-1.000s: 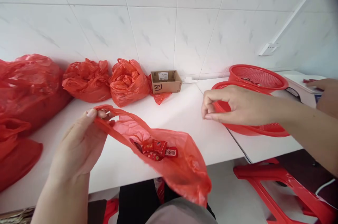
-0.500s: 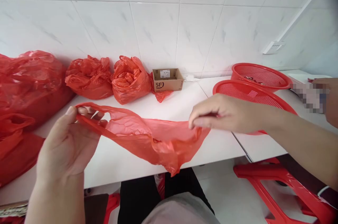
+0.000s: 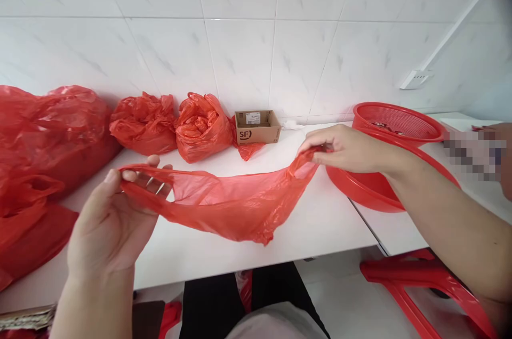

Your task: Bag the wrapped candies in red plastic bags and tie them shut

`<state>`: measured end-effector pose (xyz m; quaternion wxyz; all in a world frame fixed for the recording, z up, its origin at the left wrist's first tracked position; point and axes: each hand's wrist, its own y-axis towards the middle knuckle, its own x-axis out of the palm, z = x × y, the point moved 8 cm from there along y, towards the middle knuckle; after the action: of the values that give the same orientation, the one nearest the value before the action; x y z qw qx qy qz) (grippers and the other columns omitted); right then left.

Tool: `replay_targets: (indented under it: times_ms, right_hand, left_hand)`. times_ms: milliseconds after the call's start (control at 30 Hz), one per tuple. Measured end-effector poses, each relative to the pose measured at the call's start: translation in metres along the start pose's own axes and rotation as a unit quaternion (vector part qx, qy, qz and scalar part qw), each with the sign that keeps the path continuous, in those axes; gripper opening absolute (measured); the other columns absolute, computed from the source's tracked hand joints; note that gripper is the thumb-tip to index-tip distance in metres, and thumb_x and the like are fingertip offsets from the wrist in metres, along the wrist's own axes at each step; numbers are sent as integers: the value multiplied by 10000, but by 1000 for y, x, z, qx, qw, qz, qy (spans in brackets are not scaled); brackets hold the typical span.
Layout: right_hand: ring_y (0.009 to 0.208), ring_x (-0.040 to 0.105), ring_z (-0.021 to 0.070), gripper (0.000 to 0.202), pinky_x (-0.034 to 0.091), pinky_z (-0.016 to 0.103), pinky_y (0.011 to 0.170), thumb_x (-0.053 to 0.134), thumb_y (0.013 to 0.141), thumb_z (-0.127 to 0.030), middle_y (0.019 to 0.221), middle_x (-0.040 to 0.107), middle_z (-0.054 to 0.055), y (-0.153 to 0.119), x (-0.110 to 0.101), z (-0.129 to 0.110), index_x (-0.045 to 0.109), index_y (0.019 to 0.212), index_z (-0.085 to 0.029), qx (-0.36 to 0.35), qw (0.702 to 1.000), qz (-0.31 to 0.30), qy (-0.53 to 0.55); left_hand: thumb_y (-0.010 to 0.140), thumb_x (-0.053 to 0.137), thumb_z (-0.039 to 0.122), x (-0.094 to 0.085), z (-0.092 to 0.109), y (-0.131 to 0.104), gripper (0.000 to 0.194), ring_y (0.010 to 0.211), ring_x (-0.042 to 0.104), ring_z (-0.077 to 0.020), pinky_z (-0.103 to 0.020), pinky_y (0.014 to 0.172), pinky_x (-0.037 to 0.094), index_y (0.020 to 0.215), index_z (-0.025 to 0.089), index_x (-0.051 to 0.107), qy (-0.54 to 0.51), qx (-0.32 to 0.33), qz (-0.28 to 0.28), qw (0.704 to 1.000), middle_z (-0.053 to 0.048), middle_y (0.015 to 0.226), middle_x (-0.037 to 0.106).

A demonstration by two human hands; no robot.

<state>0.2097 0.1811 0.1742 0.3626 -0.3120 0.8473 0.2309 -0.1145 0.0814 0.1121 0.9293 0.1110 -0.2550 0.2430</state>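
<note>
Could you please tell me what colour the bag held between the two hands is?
The bag is translucent red, seen best in the head view.

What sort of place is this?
Likely a small packing or sorting room, though no sign confirms it: bulging red plastic bags and an SF-marked cardboard box line a white table, with red baskets at the right.
</note>
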Motion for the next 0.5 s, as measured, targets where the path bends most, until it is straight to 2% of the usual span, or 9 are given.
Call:
replay_targets:
  times_ms: [100, 167, 233, 300, 367, 400, 433, 500]
  right_hand:
    - [898, 605, 165, 141, 489, 290, 741, 600, 854, -302, 978, 674, 29, 4, -12, -2, 698, 928, -232, -51, 987, 84, 129]
    - [906, 601, 164, 121, 487, 284, 746, 622, 839, -289, 977, 670, 33, 10, -18, 2, 703, 895, -218, -46, 981, 118, 145]
    - [842, 601, 154, 111, 482, 276, 706, 626, 830, -261, 918, 672, 30, 19, -23, 3, 713, 872, -207, -34, 979, 142, 142]
    - [764, 593, 139, 119, 473, 268, 644, 609, 837, -241, 865, 672, 25, 30, -26, -2, 714, 874, -199, -38, 973, 161, 160]
    - [687, 579, 125, 107, 460, 256, 581, 614, 822, -211, 815, 669, 20, 45, -20, -14, 708, 868, -190, -44, 973, 142, 177]
    - [663, 575, 120, 96, 459, 252, 564, 624, 807, -195, 799, 667, 17, 54, -13, -22, 702, 862, -186, -46, 975, 116, 183]
    - [650, 577, 117, 91, 465, 252, 559, 630, 796, -183, 790, 667, 14, 63, -3, -32, 695, 859, -182, -51, 977, 83, 189]
    - [663, 594, 117, 86, 490, 254, 583, 625, 789, -169, 790, 667, 8, 79, 17, -54, 679, 855, -176, -71, 977, 24, 200]
  left_hand:
    - [887, 566, 301, 3, 3, -1, 211, 1148, 595, -119, -232, 949, 536, 701, 257, 655, -32, 25, -29, 999, 60, 781, 686]
    - [892, 584, 303, 11, 8, -1, 175, 1098, 620, -120, -257, 1003, 509, 748, 255, 671, -35, 52, -71, 996, 67, 803, 696]
    - [878, 621, 330, 26, 12, -1, 102, 1046, 643, -151, -318, 1007, 510, 861, 258, 692, -10, 68, -140, 988, 51, 862, 712]
    - [856, 655, 358, 51, 10, 0, 240, 971, 664, -186, -362, 923, 544, 1083, 283, 664, 52, 55, -235, 969, 16, 916, 714]
    - [820, 698, 342, 80, -1, 1, 475, 874, 671, -195, -354, 807, 564, 1274, 303, 564, 166, 12, -325, 931, -2, 891, 695]
    - [786, 731, 320, 93, -10, 2, 553, 822, 667, -189, -331, 751, 562, 1304, 294, 542, 238, -11, -356, 903, -2, 858, 679]
    - [741, 767, 289, 105, -19, 4, 582, 780, 658, -182, -304, 701, 554, 1284, 275, 557, 307, -33, -379, 872, 2, 826, 660]
    - [670, 810, 248, 126, -36, 5, 477, 698, 629, -164, -258, 603, 524, 1117, 232, 644, 403, -66, -414, 813, 14, 748, 617]
